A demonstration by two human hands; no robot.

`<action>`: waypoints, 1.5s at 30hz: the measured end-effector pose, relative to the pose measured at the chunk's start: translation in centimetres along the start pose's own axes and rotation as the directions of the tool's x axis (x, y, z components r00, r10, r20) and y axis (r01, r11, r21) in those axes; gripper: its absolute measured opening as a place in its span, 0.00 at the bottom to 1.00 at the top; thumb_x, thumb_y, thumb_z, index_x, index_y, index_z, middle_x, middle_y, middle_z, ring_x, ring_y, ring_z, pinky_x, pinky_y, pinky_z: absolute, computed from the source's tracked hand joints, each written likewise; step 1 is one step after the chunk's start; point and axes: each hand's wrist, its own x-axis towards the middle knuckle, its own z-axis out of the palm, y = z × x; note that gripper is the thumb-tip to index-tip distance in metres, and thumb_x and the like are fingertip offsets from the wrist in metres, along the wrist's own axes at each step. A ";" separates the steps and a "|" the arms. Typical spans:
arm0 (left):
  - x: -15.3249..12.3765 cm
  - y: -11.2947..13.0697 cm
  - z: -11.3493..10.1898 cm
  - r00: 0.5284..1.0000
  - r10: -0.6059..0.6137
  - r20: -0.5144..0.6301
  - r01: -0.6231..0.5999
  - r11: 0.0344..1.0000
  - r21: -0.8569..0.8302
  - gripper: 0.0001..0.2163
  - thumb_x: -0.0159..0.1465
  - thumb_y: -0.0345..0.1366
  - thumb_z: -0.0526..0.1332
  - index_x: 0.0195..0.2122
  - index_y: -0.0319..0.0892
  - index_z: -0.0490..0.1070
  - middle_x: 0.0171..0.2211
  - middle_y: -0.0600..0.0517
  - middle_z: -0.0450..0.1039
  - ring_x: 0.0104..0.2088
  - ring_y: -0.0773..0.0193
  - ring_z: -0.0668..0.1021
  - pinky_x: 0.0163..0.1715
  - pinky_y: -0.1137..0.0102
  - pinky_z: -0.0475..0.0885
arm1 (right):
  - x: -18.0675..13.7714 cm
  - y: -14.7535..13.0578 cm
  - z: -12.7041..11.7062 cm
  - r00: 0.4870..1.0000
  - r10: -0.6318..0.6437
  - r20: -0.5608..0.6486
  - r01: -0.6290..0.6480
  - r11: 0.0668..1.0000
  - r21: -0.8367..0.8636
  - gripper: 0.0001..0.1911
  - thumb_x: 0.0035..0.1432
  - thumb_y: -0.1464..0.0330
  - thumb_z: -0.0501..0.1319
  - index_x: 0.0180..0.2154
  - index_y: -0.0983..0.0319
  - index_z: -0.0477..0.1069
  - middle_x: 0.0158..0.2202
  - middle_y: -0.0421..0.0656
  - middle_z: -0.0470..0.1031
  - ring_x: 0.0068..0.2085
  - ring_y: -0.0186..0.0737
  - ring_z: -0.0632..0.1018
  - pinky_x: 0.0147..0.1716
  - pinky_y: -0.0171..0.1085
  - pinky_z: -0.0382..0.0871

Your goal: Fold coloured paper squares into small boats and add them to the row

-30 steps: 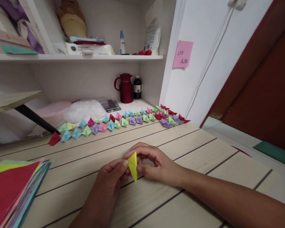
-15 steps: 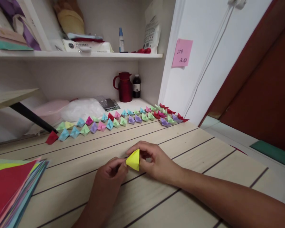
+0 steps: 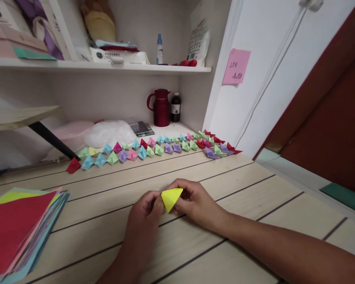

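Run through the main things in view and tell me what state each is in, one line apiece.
Small yellow paper piece, folded, one point downward.
Left hand, fingers closed on its left edge.
Right hand, holding its right side.
Small multicoloured paper boats, folded, lined up in rows.
Stack of coloured paper sheets, flat, edges uneven.
Dark red jug with handle, upright.
Dark bottle with white label, capped, upright.

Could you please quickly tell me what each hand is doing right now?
Left hand: closed, fingers pinching the yellow folded paper at its left side.
Right hand: curled, holding the same paper's right side.
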 end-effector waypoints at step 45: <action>-0.6 -1.1 0.5 0.973 -0.199 0.116 0.230 0.811 -0.538 0.14 0.57 0.34 0.65 0.44 0.39 0.74 0.44 0.43 0.78 0.43 0.58 0.78 0.48 0.63 0.68 | -0.4 0.0 -0.3 0.863 -0.502 0.053 0.443 0.704 -0.555 0.11 0.53 0.82 0.57 0.31 0.60 0.71 0.38 0.43 0.65 0.39 0.36 0.71 0.35 0.33 0.66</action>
